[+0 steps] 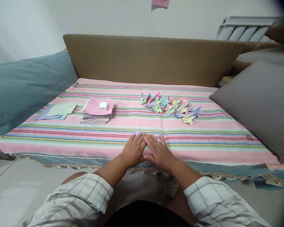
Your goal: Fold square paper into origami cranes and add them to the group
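Observation:
A small piece of lavender paper [137, 132] lies on the striped cloth [104, 148] near the sofa's front edge. Most of it is hidden under my hands; only a corner shows past the fingertips. My left hand [134, 149] rests flat on it with fingers stretched forward. Beside it my right hand [159, 152] also lies flat, its fingertips touching the left hand's fingers. Both hands are open and grip nothing. Beyond them to the right stands a cluster of folded paper cranes [170, 105] in many colours.
To the left is a stack of square paper [97, 118] with a small white box-like object [103, 106] on top. Several loose sheets [61, 108] lie farther left. A grey cushion [255, 101] leans at the right, and the brown backrest [151, 60] runs behind.

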The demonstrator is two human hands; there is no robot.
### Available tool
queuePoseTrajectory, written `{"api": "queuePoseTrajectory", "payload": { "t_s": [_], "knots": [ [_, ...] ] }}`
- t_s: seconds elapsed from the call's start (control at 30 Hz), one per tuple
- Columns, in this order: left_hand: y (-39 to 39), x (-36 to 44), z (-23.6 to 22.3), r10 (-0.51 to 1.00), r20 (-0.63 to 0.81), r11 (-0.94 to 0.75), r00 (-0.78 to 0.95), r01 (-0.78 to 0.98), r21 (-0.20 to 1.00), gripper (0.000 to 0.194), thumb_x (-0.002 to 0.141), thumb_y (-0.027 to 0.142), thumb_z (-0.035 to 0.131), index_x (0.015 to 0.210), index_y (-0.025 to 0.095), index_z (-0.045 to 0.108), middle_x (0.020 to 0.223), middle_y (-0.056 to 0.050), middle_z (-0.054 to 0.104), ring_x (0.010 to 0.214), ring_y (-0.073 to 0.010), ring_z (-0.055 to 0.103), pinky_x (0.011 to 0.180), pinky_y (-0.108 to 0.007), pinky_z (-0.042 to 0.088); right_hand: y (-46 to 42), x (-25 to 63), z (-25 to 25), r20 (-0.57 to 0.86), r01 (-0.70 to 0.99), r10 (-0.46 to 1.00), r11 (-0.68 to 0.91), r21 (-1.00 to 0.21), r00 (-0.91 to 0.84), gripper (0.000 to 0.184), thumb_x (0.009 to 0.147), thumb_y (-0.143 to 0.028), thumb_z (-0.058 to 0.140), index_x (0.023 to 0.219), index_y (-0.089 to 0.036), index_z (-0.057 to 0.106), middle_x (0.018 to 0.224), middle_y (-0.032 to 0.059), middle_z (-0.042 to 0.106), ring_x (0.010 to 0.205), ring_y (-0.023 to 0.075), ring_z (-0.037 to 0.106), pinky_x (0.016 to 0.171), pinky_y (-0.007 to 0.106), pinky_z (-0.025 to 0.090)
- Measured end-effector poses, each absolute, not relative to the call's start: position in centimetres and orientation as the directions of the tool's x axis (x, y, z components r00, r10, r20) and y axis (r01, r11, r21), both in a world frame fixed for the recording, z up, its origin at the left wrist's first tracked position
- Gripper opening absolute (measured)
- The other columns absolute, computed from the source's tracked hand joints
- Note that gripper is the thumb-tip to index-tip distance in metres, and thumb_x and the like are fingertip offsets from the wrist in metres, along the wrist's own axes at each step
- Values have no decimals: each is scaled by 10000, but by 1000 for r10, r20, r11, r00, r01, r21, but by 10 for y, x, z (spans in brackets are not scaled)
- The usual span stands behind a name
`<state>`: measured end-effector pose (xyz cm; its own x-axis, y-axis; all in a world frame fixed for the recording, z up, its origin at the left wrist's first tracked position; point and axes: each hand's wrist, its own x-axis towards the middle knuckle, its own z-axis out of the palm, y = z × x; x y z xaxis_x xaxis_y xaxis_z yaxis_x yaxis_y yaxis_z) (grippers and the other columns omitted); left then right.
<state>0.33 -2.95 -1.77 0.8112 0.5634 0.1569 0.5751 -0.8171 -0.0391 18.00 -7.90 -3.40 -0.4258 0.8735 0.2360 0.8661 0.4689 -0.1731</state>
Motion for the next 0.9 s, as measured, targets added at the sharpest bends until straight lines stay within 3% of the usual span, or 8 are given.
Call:
{"api": "queuePoseTrajectory", "payload": {
  "t_s": [0.13, 0.23, 0.33, 0.43, 0.53, 0.7, 0.9],
  "knots": [
    [-30, 4, -16, 568, 149, -813, 809, 580, -54, 791, 753, 479, 573, 1398, 119, 290, 1472, -141, 294, 1360, -285, 235, 1104, -447, 161, -77, 190, -35, 198, 896, 911, 397, -196, -361, 741, 884, -592, 307, 1460, -171, 111, 1481, 146, 252, 1372, 272, 214, 1079, 591, 12],
    [-29, 5, -17, 574, 133, -808, 808, 585, -63, 830, 715, 469, 622, 1397, 132, 290, 1478, -138, 280, 1360, -283, 235, 1102, -451, 164, -75, 196, -31, 167, 935, 954, 282, -217, -249, 781, 866, -618, 321, 1461, -163, 103, 1467, 147, 288, 1354, 286, 259, 1076, 600, 56],
    [-28, 5, -18, 576, 136, -809, 806, 586, -51, 853, 683, 460, 658, 1390, 137, 305, 1476, -141, 285, 1358, -286, 237, 1101, -454, 167, -72, 197, -25, 232, 964, 965, 169, -204, -120, 779, 870, -608, 320, 1456, -127, 139, 1459, 171, 299, 1354, 312, 248, 1072, 594, 113],
    [-28, 5, -19, 577, 153, -810, 802, 587, -22, 847, 685, 447, 656, 1392, 138, 305, 1468, -142, 301, 1354, -293, 244, 1099, -464, 168, -70, 192, -23, 341, 932, 906, 323, -168, -252, 722, 900, -556, 294, 1451, -108, 163, 1469, 161, 283, 1379, 283, 189, 1101, 526, 146],
    [-28, 3, -19, 576, 185, -813, 796, 582, 23, 772, 729, 408, 609, 1388, 136, 314, 1441, -139, 355, 1351, -288, 258, 1102, -463, 167, -68, 186, -27, 335, 844, 835, 509, -168, -437, 757, 889, -582, 296, 1451, -96, 152, 1455, 163, 314, 1370, 268, 222, 1103, 490, 200],
    [-27, 0, -24, 581, 244, -812, 777, 573, 111, 761, 738, 367, 590, 1385, 111, 280, 1430, -151, 366, 1351, -274, 269, 1106, -452, 194, -65, 182, -37, 273, 847, 870, 475, -240, -411, 823, 864, -640, 263, 1451, -79, 131, 1454, 177, 308, 1352, 278, 267, 1086, 501, 243],
    [-19, 4, -26, 663, 292, -748, 689, 621, 232, 856, 643, 400, 689, 1345, 90, 308, 1333, -195, 461, 1294, -337, 354, 1066, -492, 276, -65, 183, -35, 256, 849, 889, 445, -287, -380, 829, 864, -646, 238, 1457, -85, 97, 1451, 180, 314, 1349, 273, 277, 1096, 496, 223]
  ]
}}
